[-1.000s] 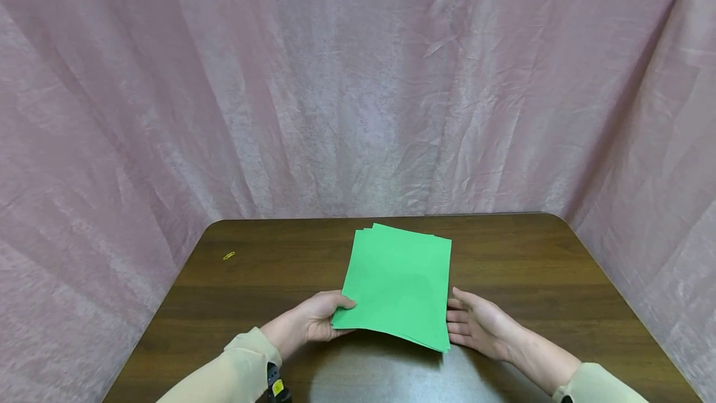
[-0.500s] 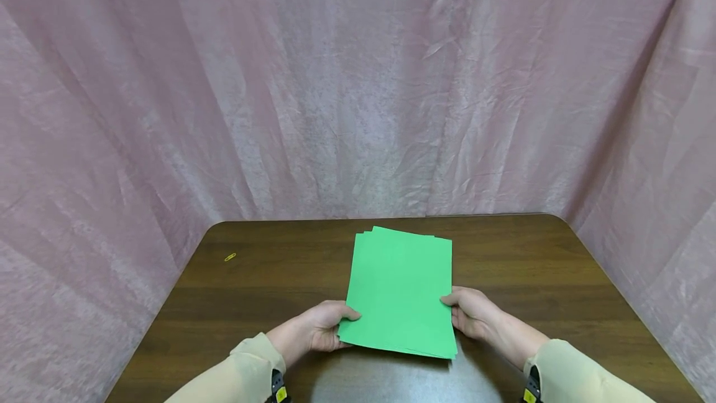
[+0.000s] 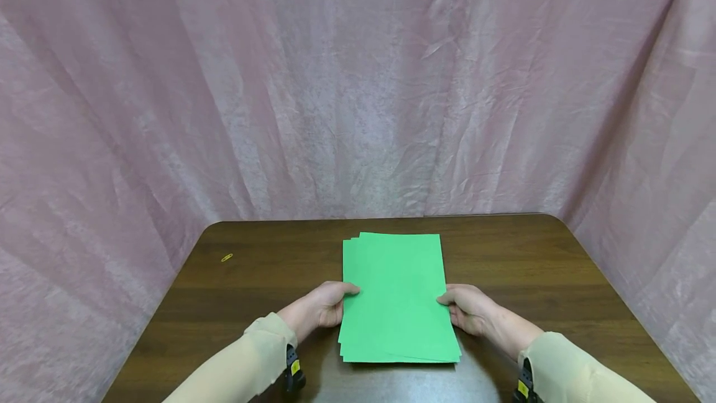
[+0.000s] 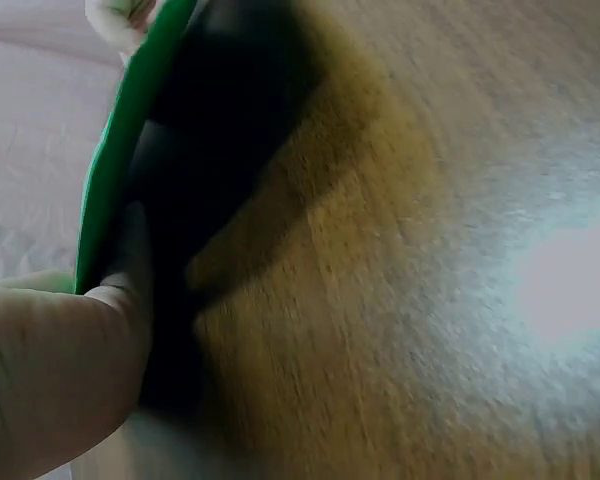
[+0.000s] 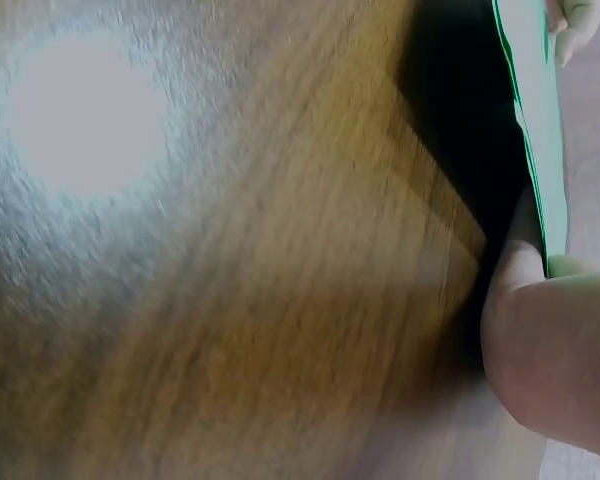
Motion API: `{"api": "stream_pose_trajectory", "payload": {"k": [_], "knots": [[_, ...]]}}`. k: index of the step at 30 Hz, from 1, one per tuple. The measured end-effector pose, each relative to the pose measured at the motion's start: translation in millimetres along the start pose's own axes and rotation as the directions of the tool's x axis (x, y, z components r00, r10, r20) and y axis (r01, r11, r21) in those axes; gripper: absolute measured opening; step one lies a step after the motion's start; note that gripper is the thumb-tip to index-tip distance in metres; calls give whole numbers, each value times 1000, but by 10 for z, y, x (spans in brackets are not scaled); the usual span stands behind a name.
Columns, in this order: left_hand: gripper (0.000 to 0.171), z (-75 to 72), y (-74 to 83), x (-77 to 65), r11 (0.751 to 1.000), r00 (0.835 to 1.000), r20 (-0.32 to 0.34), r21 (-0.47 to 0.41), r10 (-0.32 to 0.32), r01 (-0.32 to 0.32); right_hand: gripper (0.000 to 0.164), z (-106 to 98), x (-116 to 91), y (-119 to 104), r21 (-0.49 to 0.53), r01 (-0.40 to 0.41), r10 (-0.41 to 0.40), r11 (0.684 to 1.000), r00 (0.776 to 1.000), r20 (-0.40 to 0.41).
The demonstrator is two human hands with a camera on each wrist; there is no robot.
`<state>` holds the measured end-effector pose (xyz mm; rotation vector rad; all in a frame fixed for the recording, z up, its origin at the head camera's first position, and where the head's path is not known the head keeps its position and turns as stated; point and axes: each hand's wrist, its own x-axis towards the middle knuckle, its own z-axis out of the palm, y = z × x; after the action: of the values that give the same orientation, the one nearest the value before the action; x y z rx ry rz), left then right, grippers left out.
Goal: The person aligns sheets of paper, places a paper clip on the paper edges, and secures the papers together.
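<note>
A loose stack of green paper sheets (image 3: 397, 303) is held over the middle of the table, its corners slightly fanned at the top left. My left hand (image 3: 323, 307) grips the left edge, thumb on top and fingers underneath. On the opposite edge my right hand (image 3: 468, 310) pinches the sheets the same way. Seen edge-on in the left wrist view, the green paper (image 4: 115, 150) stands above the table with a dark shadow below. Several thin sheet edges show in the stack (image 5: 536, 150) in the right wrist view. The fingers beneath the paper are mostly hidden.
A small yellow paper clip (image 3: 226, 257) lies at the back left of the brown wooden table (image 3: 514, 254). Pink curtains (image 3: 358, 92) hang behind the table and along both sides. Light glares off the table's near part.
My right hand has gone from open beside the sheets to gripping their right edge. The stack has turned straighter, and my left hand now holds it further up its left edge.
</note>
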<state>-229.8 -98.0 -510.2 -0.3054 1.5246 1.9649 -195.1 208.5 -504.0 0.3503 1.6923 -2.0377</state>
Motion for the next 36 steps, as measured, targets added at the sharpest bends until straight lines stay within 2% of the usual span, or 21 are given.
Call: {"api": "stream_pose_trajectory", "payload": {"k": [6, 9, 17, 21, 27, 31, 36], "knots": [[35, 54, -26, 46, 1000, 999, -25, 11, 21, -21, 38, -2, 74, -25, 7, -63, 62, 998, 997, 55], [40, 83, -36, 48, 1000, 999, -31, 11, 21, -21, 36, -5, 106, -37, 16, -94, 93, 995, 992, 79], [44, 112, -42, 40, 999, 999, 26, 31, 41, -41, 33, 27, 148, -47, -8, -123, 123, 992, 992, 14], [47, 121, -59, 37, 996, 997, 44, 59, 69, -72, 35, 75, 143, -34, -35, -97, 96, 995, 995, -33], [50, 135, -80, 19, 986, 992, 4, 109, 128, -128, 46, 160, 108, -36, -95, -15, 8, 995, 997, -76], [49, 127, -42, -14, 974, 983, -33, 143, 182, -175, 47, 188, 77, -90, -115, 42, -51, 992, 996, -74], [46, 104, 74, -84, 959, 971, -3, 160, 237, -234, 46, 198, 22, -217, -155, 110, -119, 982, 992, -47]]}}
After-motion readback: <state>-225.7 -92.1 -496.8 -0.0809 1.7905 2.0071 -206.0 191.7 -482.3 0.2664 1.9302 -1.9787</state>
